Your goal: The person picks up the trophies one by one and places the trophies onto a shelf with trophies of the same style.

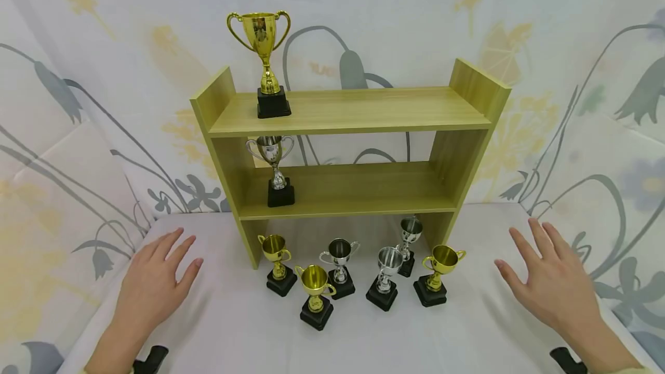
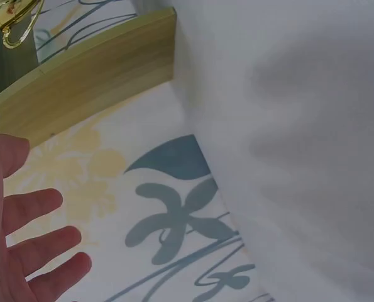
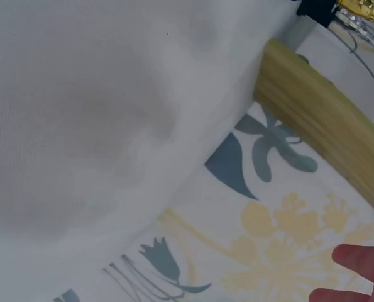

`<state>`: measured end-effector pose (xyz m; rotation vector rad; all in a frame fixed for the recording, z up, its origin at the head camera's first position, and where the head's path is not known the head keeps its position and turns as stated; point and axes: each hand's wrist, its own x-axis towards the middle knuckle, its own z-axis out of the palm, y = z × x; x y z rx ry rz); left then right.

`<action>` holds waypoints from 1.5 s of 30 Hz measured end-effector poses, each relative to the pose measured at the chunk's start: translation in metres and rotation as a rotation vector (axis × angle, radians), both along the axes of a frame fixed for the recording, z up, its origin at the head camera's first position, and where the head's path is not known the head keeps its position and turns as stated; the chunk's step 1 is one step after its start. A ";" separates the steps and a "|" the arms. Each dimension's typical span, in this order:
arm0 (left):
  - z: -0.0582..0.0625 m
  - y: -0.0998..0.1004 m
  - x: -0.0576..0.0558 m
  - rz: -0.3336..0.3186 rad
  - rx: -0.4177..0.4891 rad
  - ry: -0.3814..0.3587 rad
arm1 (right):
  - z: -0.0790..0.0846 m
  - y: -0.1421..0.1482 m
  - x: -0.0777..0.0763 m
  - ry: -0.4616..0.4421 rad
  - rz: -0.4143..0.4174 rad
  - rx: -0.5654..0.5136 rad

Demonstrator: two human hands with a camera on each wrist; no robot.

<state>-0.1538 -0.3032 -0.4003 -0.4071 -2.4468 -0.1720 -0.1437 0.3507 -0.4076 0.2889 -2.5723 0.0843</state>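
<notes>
My left hand (image 1: 156, 281) hovers over the left of the table, fingers spread, holding nothing; its fingers (image 2: 45, 242) also show in the left wrist view. On the right, my right hand (image 1: 550, 276) is likewise spread and holds nothing. Between them is a wooden shelf (image 1: 343, 111). A large gold trophy cup (image 1: 262, 45) stands at the left of its top board, and a silver trophy cup (image 1: 275, 160) at the left of the middle board. Small gold cups (image 1: 315, 287) (image 1: 441, 267) (image 1: 277, 253) and silver cups (image 1: 340, 264) (image 1: 387, 270) (image 1: 410, 235) stand on black bases below.
A white cloth covers the table (image 1: 379, 342). Behind and at both sides hangs a flower-patterned cloth (image 1: 395, 16). Black straps (image 1: 150, 359) show near the wrists. The shelf's side panel (image 2: 111, 75) fills part of the left wrist view.
</notes>
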 end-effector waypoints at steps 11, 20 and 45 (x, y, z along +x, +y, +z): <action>0.003 0.015 0.001 -0.011 0.168 -0.004 | -0.005 -0.011 0.002 0.055 0.063 -0.152; 0.011 0.032 -0.005 -0.062 0.320 0.029 | -0.008 -0.022 0.008 -0.001 0.075 -0.273; 0.026 0.071 -0.027 -0.144 0.715 -0.118 | -0.017 -0.047 0.006 -0.240 0.127 -0.503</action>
